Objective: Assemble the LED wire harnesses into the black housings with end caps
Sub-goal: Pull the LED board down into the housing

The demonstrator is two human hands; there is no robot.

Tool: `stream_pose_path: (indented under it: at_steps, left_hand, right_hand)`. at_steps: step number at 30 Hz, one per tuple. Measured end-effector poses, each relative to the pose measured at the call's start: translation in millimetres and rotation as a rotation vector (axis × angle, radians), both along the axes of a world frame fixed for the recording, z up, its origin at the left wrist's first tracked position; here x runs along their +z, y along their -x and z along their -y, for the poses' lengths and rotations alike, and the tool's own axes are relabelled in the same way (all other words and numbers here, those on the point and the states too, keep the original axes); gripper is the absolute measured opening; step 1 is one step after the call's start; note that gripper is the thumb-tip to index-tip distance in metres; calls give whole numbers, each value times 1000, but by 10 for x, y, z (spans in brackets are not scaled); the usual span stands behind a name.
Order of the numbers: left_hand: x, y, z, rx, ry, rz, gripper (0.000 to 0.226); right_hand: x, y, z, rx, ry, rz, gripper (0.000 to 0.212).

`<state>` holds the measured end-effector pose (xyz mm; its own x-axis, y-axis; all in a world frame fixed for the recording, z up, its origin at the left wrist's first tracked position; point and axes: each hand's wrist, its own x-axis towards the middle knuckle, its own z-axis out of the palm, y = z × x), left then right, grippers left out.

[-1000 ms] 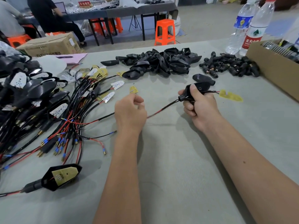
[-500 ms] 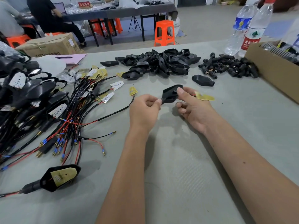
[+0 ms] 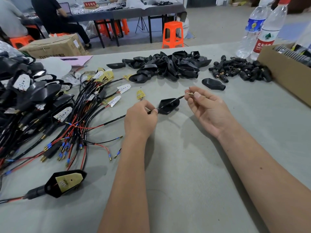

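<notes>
A black housing (image 3: 168,105) hangs between my two hands just above the grey table (image 3: 193,165). My left hand (image 3: 141,116) pinches the black harness wire (image 3: 109,121) where it leaves the housing's narrow end. My right hand (image 3: 208,108) pinches the small yellow LED board (image 3: 193,94), seen edge-on, at the wire's other end just past the housing's open side. A short black lead runs from the board into the housing.
Loose housings (image 3: 168,66) are heaped at the back, with a single one (image 3: 212,83) apart. End caps (image 3: 240,71) lie beside a cardboard box (image 3: 284,73) and bottles (image 3: 252,31). Harnesses (image 3: 70,125) and finished units (image 3: 25,91) crowd the left; one assembled unit (image 3: 65,182) lies near-left.
The wire has been drawn through the housing, bringing my hands together. My right hand let go of the housing and now pinches the LED board; my left hand moved up to the housing's narrow end.
</notes>
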<state>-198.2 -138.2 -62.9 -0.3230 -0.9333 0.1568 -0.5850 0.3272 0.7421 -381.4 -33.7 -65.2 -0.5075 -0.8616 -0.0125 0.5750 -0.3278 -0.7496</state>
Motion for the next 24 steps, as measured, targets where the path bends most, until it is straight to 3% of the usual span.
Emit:
stream_pose_path:
  at_steps: [3, 8, 18, 24]
  left_hand:
    - [15, 5, -25, -4, 39, 35, 5]
    - [15, 10, -52, -47, 28, 13, 15]
    - [40, 28, -59, -47, 118, 96, 19]
    - [8, 109, -101, -156, 63, -35, 21]
  right_hand:
    - [-21, -12, 34, -44, -58, -89, 16]
    - [-75, -81, 85, -238, -259, -418, 7]
    - [-104, -51, 87, -274, -350, -557, 11]
    - [-94, -141, 67, -265, -419, -782, 7]
